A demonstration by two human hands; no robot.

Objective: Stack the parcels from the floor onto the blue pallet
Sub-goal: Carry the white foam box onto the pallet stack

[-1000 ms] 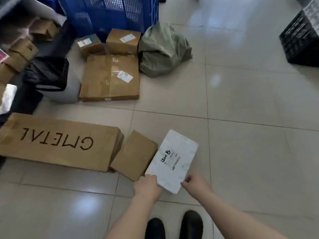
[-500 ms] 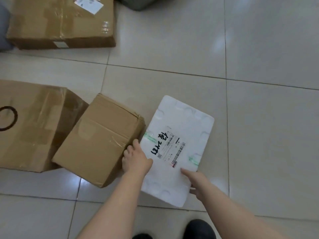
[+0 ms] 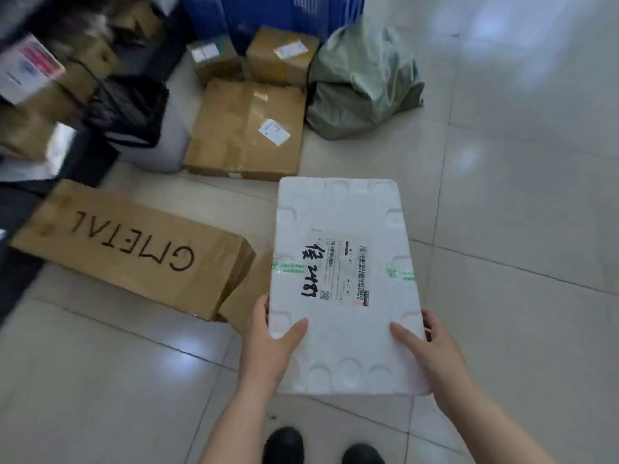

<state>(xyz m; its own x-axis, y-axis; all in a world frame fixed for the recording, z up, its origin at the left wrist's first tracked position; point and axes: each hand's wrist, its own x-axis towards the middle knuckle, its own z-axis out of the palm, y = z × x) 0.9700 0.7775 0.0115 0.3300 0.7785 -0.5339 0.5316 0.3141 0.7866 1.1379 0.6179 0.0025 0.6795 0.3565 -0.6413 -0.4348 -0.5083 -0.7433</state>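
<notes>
Hidden or unclear: the blue pallet (image 3: 268,15) is cut off by the top edge, only its lower grid wall showing behind the parcels; the stack at the far left is motion-blurred, its labels unreadable; the small brown box (image 3: 249,296) is mostly covered by the white foam box (image 3: 341,256); the fingers of both hands are under or behind the foam box, out of sight except for a few fingertips at its side edges.
Change from half a second ago: the foam box lay on the floor tiles beside the small brown box, the left hand on its edge and the right at its near corner; now it is lifted clear of the floor and held level in front of the person, long side pointing away, label up.
Left hand (image 3: 271,343): thumb pressed flat on the top face near the left corner, fingers wrapped around the left edge, gripping the foam box.
Right hand (image 3: 432,356): thumb on the top face near the right corner, fingers curled around the right edge, gripping the foam box.
Foam box position: in the air above the floor, over the small brown box, well short of the pallet.
Floor parcels: long carton marked GMETAL (image 3: 134,249), flat taped carton (image 3: 244,128), two small cartons (image 3: 281,53) against the pallet, green sack (image 3: 365,85).
</notes>
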